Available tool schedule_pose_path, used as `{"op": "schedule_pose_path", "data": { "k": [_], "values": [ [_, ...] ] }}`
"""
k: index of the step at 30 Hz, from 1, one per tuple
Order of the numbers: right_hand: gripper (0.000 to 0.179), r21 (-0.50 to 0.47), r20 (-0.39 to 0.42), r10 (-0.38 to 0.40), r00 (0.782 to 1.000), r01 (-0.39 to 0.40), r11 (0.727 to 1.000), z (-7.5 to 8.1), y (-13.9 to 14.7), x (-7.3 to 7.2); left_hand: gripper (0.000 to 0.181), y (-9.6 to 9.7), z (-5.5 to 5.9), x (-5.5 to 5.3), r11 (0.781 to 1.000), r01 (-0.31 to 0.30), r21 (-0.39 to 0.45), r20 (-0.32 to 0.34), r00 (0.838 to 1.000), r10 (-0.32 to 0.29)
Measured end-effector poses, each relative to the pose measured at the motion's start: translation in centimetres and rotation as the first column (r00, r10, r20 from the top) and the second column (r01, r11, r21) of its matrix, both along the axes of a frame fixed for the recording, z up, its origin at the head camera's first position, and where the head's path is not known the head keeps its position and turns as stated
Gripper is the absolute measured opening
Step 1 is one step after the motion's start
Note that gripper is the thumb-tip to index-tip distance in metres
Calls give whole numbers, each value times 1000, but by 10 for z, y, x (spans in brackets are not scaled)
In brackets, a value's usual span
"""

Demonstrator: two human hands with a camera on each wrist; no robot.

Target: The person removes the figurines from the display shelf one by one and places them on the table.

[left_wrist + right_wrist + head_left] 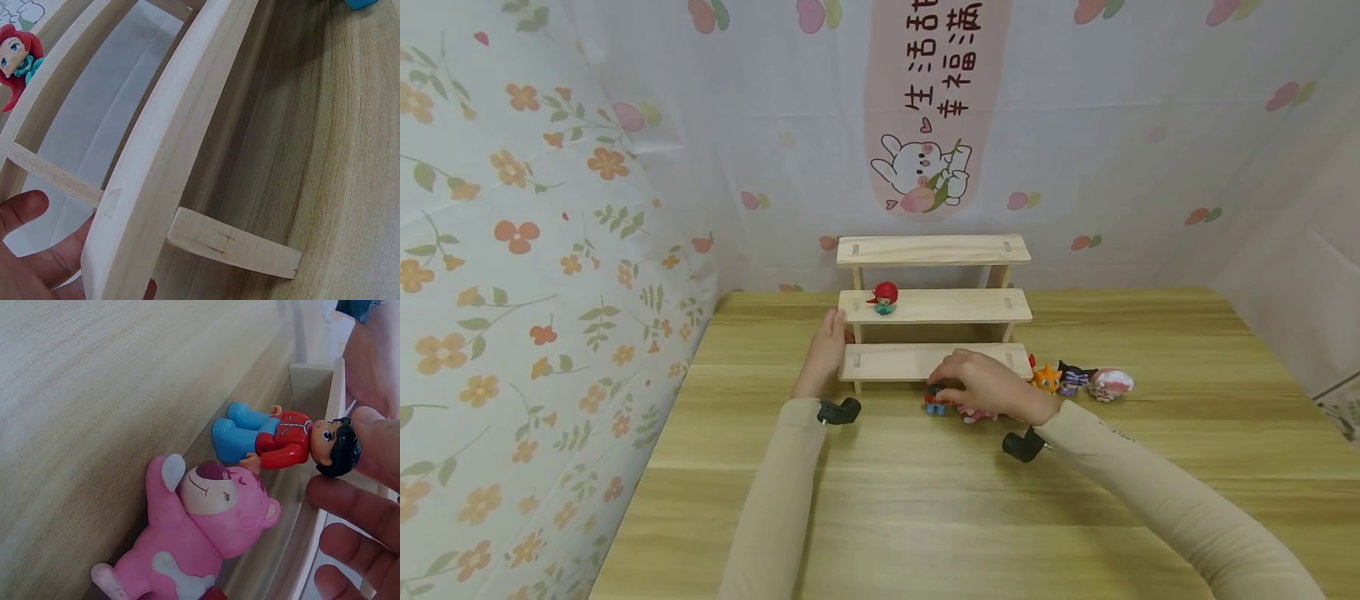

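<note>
A three-tier wooden display shelf (887,362) stands against the back cloth. My left hand (826,350) grips its left end, and a fingertip shows past the lowest board in the left wrist view. In front of the shelf, my right hand (981,382) pinches the black-haired head of a toy figure (290,440) between thumb and forefinger. The figure wears a red jacket and blue trousers. Beside it is a pink bear figure (212,519), partly covered by my hand in the head view. A red-haired mermaid figure (884,298) sits at the middle tier's left.
To the right of the shelf, an orange figure (1047,379), a dark-eared purple figure (1072,380) and a pink-and-white figure (1111,383) stand in a row on the wooden table (910,517). Patterned cloth (775,150) hangs behind and at the sides.
</note>
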State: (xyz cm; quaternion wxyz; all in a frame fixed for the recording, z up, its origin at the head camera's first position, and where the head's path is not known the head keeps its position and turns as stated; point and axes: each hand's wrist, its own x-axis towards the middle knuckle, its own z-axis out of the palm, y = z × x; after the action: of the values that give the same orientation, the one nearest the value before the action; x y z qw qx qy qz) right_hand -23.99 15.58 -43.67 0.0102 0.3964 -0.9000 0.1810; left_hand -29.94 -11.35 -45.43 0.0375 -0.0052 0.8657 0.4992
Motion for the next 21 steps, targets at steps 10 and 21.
{"op": "schedule_pose_path", "data": {
  "k": [10, 21],
  "values": [
    [15, -34, -12, 9, 1000, -9, 999, 13, -5, -4, 45, 0, -3, -2, 1000, -18, 18, 6, 1000, 18],
    [9, -106, -106, -49, 993, 38, 994, 41, -14, -30, 45, 0, 0, 0, 1000, -12, 16, 23, 1000, 12]
  ]
}}
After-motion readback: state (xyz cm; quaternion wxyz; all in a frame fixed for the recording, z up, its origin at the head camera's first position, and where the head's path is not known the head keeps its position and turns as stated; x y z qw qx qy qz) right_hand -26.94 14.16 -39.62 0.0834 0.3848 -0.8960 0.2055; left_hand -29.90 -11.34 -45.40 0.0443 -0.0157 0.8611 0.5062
